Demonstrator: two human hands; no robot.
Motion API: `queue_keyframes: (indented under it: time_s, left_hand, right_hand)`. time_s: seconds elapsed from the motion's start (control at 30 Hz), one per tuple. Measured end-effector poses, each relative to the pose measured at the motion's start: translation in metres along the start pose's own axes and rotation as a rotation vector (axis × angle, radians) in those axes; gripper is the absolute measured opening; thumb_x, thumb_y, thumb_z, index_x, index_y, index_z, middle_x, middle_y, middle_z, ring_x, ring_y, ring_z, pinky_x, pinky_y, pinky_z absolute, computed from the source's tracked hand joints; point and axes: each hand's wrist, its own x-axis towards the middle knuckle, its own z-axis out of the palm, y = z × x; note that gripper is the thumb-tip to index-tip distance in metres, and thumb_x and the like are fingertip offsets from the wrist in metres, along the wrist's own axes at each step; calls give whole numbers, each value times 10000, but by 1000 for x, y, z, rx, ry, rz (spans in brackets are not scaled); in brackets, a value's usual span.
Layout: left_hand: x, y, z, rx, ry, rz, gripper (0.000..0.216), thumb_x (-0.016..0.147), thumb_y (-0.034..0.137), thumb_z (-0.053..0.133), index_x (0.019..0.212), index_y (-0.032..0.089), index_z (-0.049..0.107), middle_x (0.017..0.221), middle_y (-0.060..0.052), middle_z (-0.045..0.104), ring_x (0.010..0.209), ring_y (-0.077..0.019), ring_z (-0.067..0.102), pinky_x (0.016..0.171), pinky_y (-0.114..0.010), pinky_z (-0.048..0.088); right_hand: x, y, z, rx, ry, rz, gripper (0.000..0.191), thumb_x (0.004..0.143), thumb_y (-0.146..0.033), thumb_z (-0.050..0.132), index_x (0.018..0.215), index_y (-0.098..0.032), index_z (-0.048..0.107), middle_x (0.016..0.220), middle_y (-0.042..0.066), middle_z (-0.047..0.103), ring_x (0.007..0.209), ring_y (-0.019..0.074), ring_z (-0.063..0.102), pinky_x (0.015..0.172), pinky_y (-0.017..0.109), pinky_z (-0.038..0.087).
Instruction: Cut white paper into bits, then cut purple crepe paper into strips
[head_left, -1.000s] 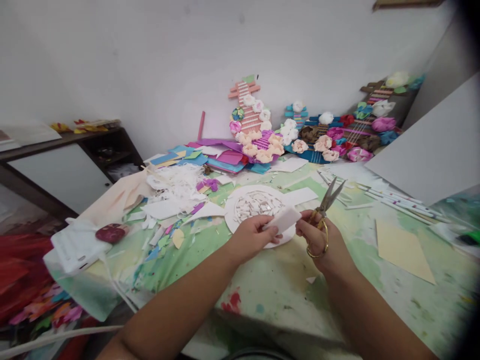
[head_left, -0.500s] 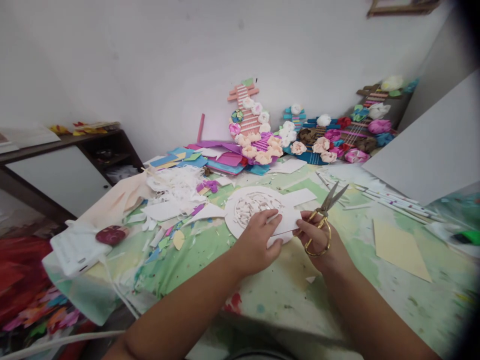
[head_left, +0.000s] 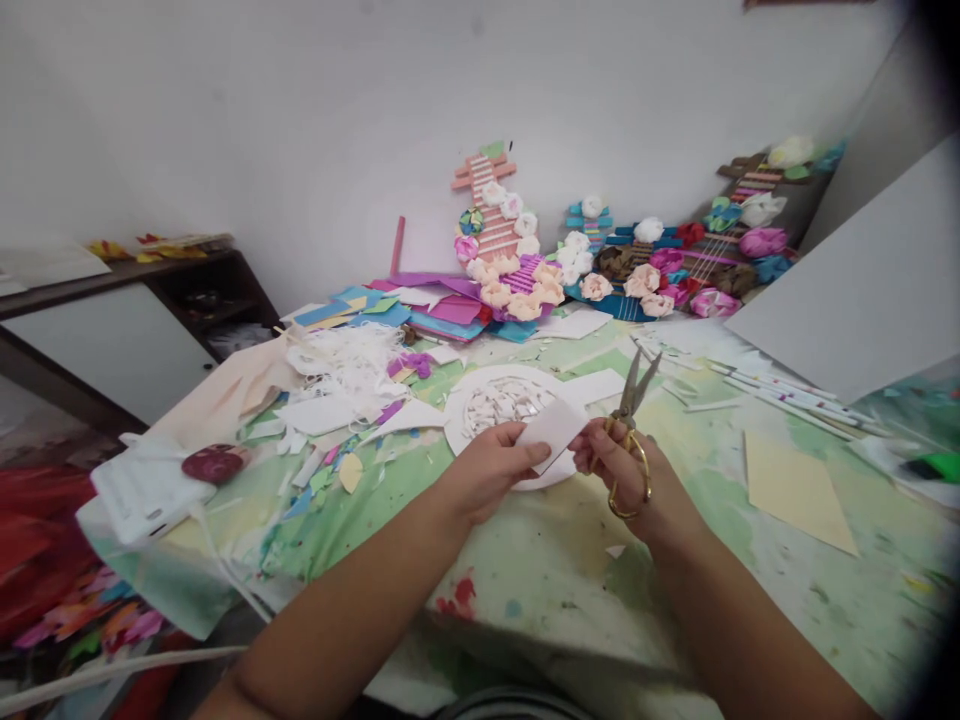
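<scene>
A small white paper piece (head_left: 553, 430) is pinched between the thumb and fingers of my left hand (head_left: 491, 470), tilted above the table. My right hand (head_left: 626, 465) has gold-handled scissors (head_left: 632, 440) hooked in it, their parted blades pointing up and away from me. The fingertips of that hand are at the paper's right edge; whether they grip it I cannot tell. Behind and below the paper lies a white round plate-like disc (head_left: 459, 440) with many small white paper scraps (head_left: 499, 398) in its middle. A white strip (head_left: 596, 386) juts out from its right side.
White shredded paper (head_left: 349, 365) and coloured sheets (head_left: 442, 305) pile up at the back left. Flower-covered guitar-shaped crafts (head_left: 502, 235) lean on the wall. A yellow sheet (head_left: 799, 490) and thin white sticks (head_left: 787, 400) lie right. A white device (head_left: 142, 490) with a cable sits left.
The white paper has been lifted off the disc and tilted. My left hand has gone from lying flat over it to pinching it. The scissors have shifted slightly left.
</scene>
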Motion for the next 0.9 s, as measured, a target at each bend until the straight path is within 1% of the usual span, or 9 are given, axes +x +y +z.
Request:
queue_keyframes:
  time_s: [0.07,0.17,0.23,0.3,0.37,0.47,0.6,0.83,0.9]
  left_hand:
    - [2,1,-2,-67,53,11,226,612,229,594,808,123,556,704,-19,541,596,-58,491,550,-167,375]
    - [3,2,-3,-115,133,15,225,584,231,621,769,133,540,667,1,534,505,-29,458,491,-154,366]
    - [2,3,-2,-98,159,17,245,583,235,622,784,134,523,702,-15,554,517,-45,488,510,-177,402]
    - [1,4,0,-56,171,28,260,591,230,614,810,131,514,758,-43,576,579,-84,536,550,-210,436]
    - [-1,4,2,-16,166,46,240,607,226,598,810,126,514,773,-55,589,624,-118,562,570,-235,455]
    - [-2,4,4,51,175,69,194,627,214,573,791,120,529,760,-55,599,650,-137,573,580,-253,469]
    - [-3,4,7,160,231,69,192,612,202,584,776,109,544,722,-56,601,647,-139,570,604,-266,478]
    - [-4,3,11,188,249,71,226,608,224,589,791,106,532,735,-65,602,664,-147,571,621,-277,481]
    - [-5,4,11,232,261,77,207,607,219,585,776,111,534,707,-55,601,625,-135,568,594,-261,478]
  right_hand:
    - [-2,-3,0,-219,38,-4,274,700,-436,425,743,-174,494,649,5,511,595,117,470,584,258,367]
    - [-4,-5,3,-537,40,-25,307,699,-478,387,678,-184,470,596,-14,486,556,110,442,530,235,338]
    - [-4,-5,6,-742,34,-45,330,690,-503,374,625,-188,445,553,-19,475,510,105,418,477,222,299]
    - [-5,-5,10,-926,19,-43,350,688,-519,358,584,-191,422,515,-19,463,465,100,389,440,218,252]
    - [-5,-5,11,-1060,15,-52,360,692,-524,343,562,-193,402,501,-15,455,444,96,365,426,218,218]
    - [-6,-4,12,-1154,23,-99,353,700,-517,337,568,-195,391,517,-8,460,448,97,356,427,217,204]
    - [-6,-3,11,-1205,70,-116,343,701,-514,341,592,-194,404,528,3,468,452,106,372,425,222,198]
    - [-7,0,11,-1251,132,-146,316,708,-479,357,654,-180,443,587,37,508,490,129,431,436,237,216]
    - [-8,0,11,-1264,138,-148,319,705,-485,359,657,-181,444,594,45,515,514,142,452,439,240,218]
